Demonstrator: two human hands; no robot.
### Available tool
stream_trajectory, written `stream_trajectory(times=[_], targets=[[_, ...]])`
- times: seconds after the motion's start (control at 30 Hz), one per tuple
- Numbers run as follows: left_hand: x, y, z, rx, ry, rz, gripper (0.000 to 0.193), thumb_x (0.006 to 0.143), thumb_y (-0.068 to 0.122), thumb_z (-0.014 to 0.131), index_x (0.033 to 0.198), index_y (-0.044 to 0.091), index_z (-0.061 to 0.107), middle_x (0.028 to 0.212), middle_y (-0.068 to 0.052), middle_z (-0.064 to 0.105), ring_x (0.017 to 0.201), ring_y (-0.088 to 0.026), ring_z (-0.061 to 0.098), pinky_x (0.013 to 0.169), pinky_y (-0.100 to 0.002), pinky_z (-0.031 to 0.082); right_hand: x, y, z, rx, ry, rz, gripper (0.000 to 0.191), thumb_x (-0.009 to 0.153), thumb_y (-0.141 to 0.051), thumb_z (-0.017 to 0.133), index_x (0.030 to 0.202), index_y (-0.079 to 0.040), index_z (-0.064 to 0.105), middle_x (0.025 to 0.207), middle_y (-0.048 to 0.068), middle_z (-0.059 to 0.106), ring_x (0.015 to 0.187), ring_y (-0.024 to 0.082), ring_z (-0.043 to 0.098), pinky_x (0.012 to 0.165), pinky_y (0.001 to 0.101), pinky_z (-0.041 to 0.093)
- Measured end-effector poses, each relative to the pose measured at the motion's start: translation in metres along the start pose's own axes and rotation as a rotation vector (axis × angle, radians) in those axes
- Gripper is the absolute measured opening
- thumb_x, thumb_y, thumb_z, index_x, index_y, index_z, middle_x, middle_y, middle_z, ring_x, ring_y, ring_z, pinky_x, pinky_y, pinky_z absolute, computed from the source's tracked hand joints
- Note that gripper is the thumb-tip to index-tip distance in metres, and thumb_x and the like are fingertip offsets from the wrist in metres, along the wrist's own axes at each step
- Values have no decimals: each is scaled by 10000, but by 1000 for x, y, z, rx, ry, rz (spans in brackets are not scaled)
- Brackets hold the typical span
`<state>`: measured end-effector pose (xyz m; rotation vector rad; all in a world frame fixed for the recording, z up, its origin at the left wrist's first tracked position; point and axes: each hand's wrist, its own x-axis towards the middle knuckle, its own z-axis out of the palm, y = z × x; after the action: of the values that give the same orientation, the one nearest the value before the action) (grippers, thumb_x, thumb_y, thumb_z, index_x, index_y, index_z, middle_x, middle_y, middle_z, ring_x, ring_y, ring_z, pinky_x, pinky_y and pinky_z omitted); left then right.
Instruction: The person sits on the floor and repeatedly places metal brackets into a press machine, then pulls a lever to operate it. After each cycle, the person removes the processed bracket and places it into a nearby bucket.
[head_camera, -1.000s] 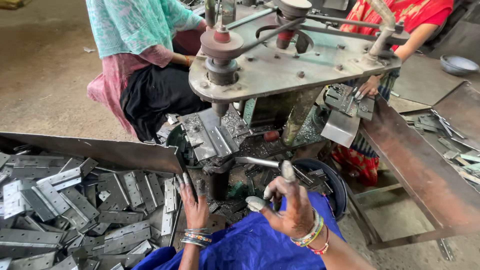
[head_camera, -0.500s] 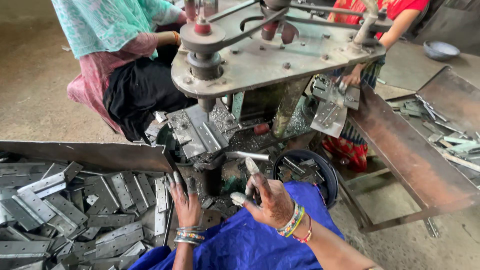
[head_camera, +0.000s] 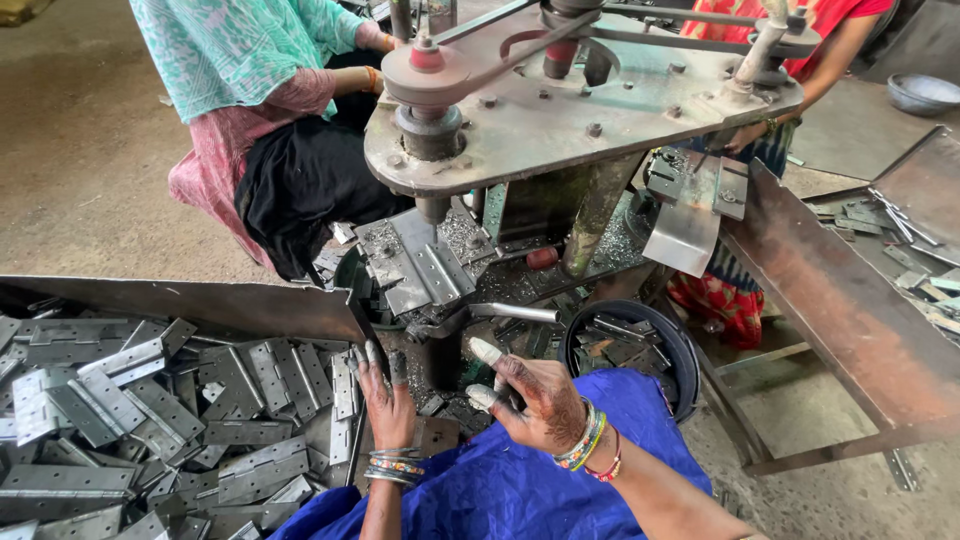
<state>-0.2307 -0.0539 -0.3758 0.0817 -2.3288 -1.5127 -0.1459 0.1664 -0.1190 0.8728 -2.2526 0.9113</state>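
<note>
Hinges of flat grey metal (head_camera: 150, 400) fill the rusty steel tray (head_camera: 200, 305) at our near left, heaped loosely. Our left hand (head_camera: 385, 405) lies spread at the tray's right edge, fingers wide and flat, touching the nearest hinges but closing on none. Just right of it our right hand (head_camera: 535, 400) hovers above our blue cloth lap (head_camera: 520, 490), fingers loosely curled and holding nothing, the capped fingertips pointing left. Farther off, one open grey hinge (head_camera: 420, 265) rests on the bed under the spindle of the belt-driven drilling machine (head_camera: 560, 110). Right of our right hand sits a black round bin (head_camera: 680, 345) with more hinges inside.
</note>
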Motion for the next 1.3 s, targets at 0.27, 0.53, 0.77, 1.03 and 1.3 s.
stream_trajectory(times=[0.27, 0.53, 0.77, 1.03, 1.3], targets=[[5, -4, 8, 10, 55, 83, 629, 1014, 277, 542, 1504, -93, 404, 1628, -323, 298, 1540, -449, 245, 1241, -463, 207, 12, -6, 7, 32, -51, 44, 757, 810, -66, 823, 1492, -77, 494, 807, 62, 667, 648, 226, 670, 596, 357, 533], [12, -5, 11, -18, 74, 29, 632, 1007, 299, 566, 1488, -86, 425, 1607, -326, 312, 1524, -449, 267, 1232, -459, 231, 31, 12, 18, 19, -75, 48, 876, 837, -28, 766, 1599, -81, 339, 879, 58, 691, 726, 266, 692, 658, 388, 548], [14, -10, 18, -13, 66, 39, 651, 997, 305, 571, 1485, -97, 416, 1630, -312, 283, 1535, -436, 246, 1243, -453, 206, 89, -5, 12, 4, 0, -203, 1106, 832, -363, 864, 1615, -78, 137, 1529, 244, 453, 1199, 394, 627, 1002, 486, 555], [23, -12, 20, 34, 83, 80, 670, 973, 281, 575, 1512, -77, 399, 1632, -316, 269, 1530, -449, 233, 1239, -465, 207, 104, -39, -15, 158, -64, -437, 730, 879, -354, 790, 1432, -58, 416, 1220, 239, 647, 941, 345, 675, 800, 434, 541], [15, -2, 16, 7, 65, 12, 658, 1003, 338, 584, 1503, -53, 413, 1624, -308, 290, 1526, -445, 253, 1233, -470, 219, 56, -17, 10, 89, -284, -348, 275, 867, -249, 832, 1045, -72, 721, 729, 47, 565, 579, 235, 563, 520, 386, 437]])
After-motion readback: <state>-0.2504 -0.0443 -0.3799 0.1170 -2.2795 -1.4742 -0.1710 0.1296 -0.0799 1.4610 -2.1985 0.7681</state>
